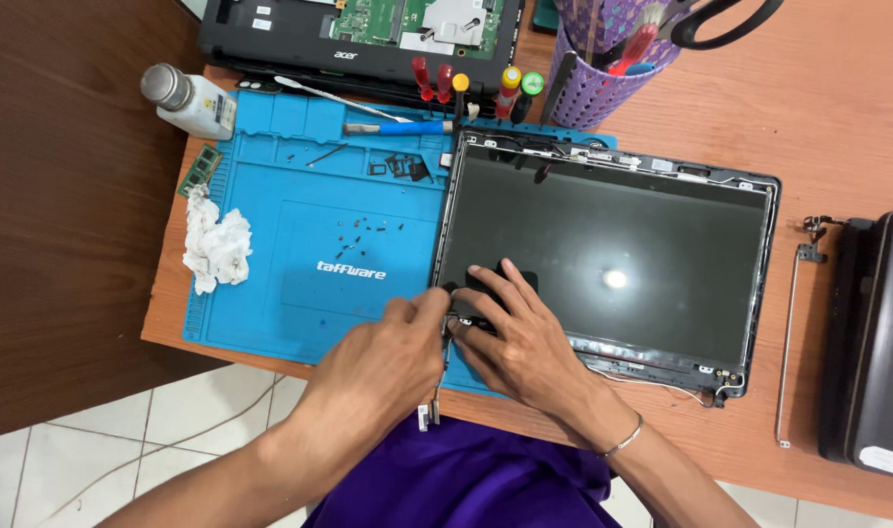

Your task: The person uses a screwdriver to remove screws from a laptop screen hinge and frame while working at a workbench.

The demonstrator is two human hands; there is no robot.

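From the head view, a bare laptop screen panel (608, 264) lies flat on the wooden counter (838, 137), its near left corner overlapping a blue work mat (310, 225). Both hands meet at that corner. The left hand (383, 357) pinches a thin metal hinge bracket (437, 376) that hangs off the counter's front edge just beside the panel. The right hand (520, 337) lies flat on the panel's glass, fingers spread and pressing down, gripping nothing. On the mat left of the panel lie small loose screws (363, 230). Further left of the panel sits a crumpled white tissue (215, 246). Behind the panel stands a purple tool cup (603, 68), and an opened laptop base (368, 34). Right of the panel lies a second hinge bracket (794, 313).
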